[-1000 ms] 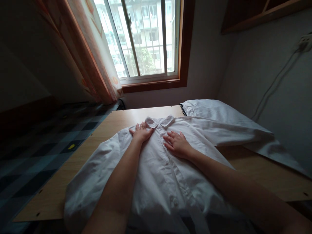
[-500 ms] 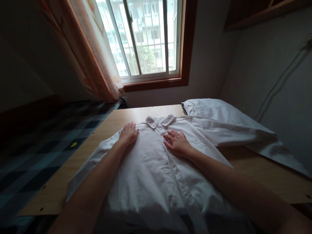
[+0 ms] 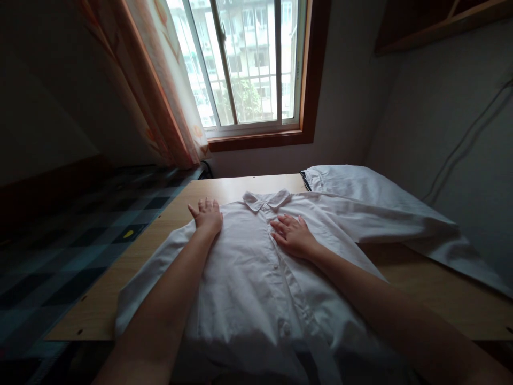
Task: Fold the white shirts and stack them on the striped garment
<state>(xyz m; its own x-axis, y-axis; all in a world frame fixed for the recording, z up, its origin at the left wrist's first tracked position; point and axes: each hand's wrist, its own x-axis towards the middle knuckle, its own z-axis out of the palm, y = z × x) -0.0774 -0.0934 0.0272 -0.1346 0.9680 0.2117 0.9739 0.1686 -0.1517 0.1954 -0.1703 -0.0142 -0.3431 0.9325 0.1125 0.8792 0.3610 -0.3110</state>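
Note:
A white button-up shirt (image 3: pixel 240 267) lies spread front side up, its collar (image 3: pixel 267 200) pointing away from me toward the window. My left hand (image 3: pixel 208 214) rests at the shirt's left shoulder edge, fingers spread, holding nothing. On the chest, just right of the button line, my right hand (image 3: pixel 294 235) lies flat with its fingers apart. One sleeve (image 3: pixel 385 219) stretches out to the right. The other sleeve (image 3: pixel 154 267) runs down the left side, partly behind my left forearm. The shirt's lower part is in shadow.
Beneath the shirt is a light wooden board (image 3: pixel 248 184). More white clothing (image 3: pixel 344 176) lies at its back right. Dark checked cloth (image 3: pixel 80 240) covers the surface at left. Beyond stand a window (image 3: pixel 244 69) and an orange curtain (image 3: pixel 160 91). A cable (image 3: pixel 460 141) hangs on the right wall.
My left hand has shifted slightly outward to the shoulder edge, and its fingers have spread wider. My right hand stays on the chest. The view has tilted a little.

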